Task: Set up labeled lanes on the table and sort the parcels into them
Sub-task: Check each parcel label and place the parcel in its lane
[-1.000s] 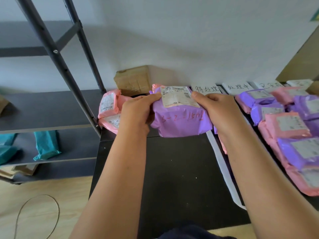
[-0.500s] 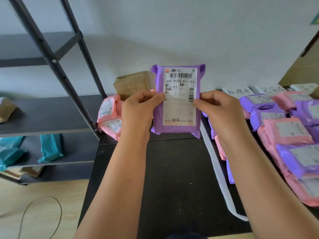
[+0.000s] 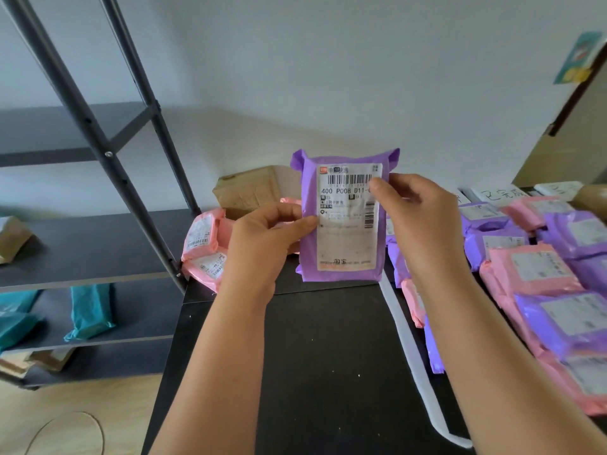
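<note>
I hold a purple parcel (image 3: 345,238) upright above the black table (image 3: 328,372), its white shipping label facing me. My left hand (image 3: 266,238) pinches its left edge and my right hand (image 3: 417,215) grips its right edge, the thumb over the barcode. A white strip (image 3: 410,349) runs along the table as a lane divider. To its right lie several pink and purple parcels (image 3: 538,274). White handwritten lane labels (image 3: 499,193) stand at the back right. Two pink parcels (image 3: 203,244) lie at the table's back left.
A brown cardboard box (image 3: 246,190) sits against the wall behind the parcel. A dark metal shelf rack (image 3: 98,244) stands to the left, with teal bags (image 3: 90,311) on a lower shelf. A thin cable loop (image 3: 65,431) lies on the wooden floor.
The purple parcel was lifted from the table's back and turned upright with its label facing me. Since half a second ago my right hand has slid higher up its right edge.
</note>
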Demonstrator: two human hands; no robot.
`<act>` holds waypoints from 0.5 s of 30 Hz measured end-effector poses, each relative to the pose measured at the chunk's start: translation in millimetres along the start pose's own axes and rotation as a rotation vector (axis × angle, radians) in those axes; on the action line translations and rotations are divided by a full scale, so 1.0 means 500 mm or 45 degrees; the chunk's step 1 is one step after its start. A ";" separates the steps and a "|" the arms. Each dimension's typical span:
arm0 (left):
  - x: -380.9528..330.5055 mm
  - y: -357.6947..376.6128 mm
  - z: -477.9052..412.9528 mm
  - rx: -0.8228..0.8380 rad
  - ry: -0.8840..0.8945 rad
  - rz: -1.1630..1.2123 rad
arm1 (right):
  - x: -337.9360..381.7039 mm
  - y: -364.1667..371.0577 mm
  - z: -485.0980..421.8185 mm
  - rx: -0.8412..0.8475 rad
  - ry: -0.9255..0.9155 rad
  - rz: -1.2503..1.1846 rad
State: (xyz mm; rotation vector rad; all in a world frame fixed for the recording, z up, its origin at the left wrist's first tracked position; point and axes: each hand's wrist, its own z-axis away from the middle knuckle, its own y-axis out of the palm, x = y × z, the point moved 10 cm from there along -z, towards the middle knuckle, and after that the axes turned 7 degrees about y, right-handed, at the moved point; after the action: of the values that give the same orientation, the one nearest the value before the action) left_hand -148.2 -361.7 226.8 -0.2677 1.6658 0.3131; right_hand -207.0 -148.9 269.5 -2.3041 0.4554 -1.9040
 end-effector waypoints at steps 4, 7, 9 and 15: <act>-0.003 -0.011 0.001 -0.005 0.058 -0.119 | 0.006 -0.007 0.017 -0.064 -0.057 0.002; 0.001 -0.016 0.003 -0.023 0.047 -0.123 | 0.008 -0.010 0.026 -0.105 -0.098 -0.012; 0.006 -0.014 0.007 -0.019 0.013 -0.106 | 0.011 -0.015 0.029 -0.135 -0.118 -0.003; -0.012 -0.016 0.012 -0.110 0.080 -0.075 | 0.014 -0.019 0.034 -0.133 -0.132 -0.034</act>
State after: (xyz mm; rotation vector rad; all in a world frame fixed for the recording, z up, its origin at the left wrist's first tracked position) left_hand -139.1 -367.3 231.8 -0.3940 1.7052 0.3361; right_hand -188.0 -143.7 275.4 -2.4725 0.5266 -1.8023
